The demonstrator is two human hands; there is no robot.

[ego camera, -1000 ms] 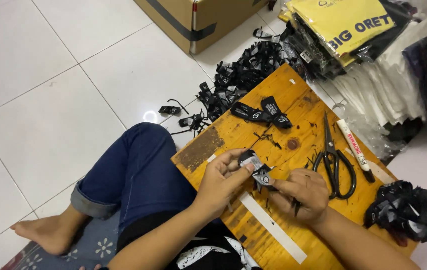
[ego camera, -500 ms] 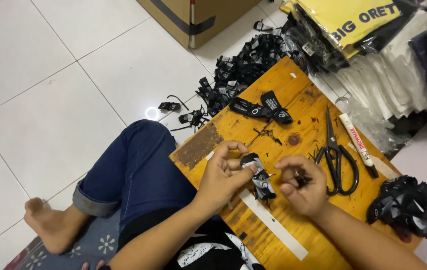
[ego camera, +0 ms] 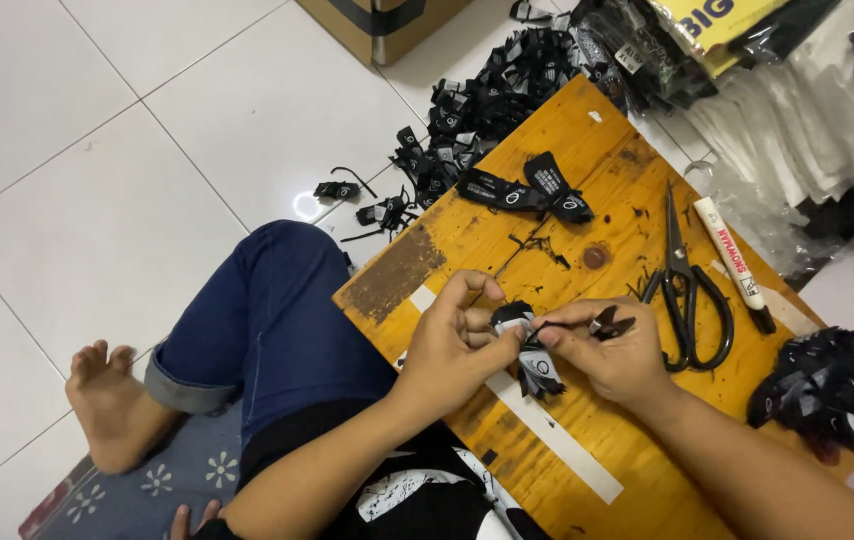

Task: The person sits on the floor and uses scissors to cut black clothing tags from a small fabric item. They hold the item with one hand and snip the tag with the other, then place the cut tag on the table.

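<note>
Left hand (ego camera: 452,345) and right hand (ego camera: 612,352) both pinch one black fabric label (ego camera: 530,350) between their fingertips, above the wooden board (ego camera: 587,150). Black scissors (ego camera: 687,290) lie just right of the right hand; a marker (ego camera: 734,262) lies beyond them.

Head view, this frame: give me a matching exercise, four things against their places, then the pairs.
Things:
1 scissors
2 marker pen
3 cardboard box
4 black label

Places:
A on the floor at the top edge
B between both hands' fingers
C on the board, right of the hands
D at the board's right edge, beside the scissors

Pairs: 1-C, 2-D, 3-A, 4-B
</note>
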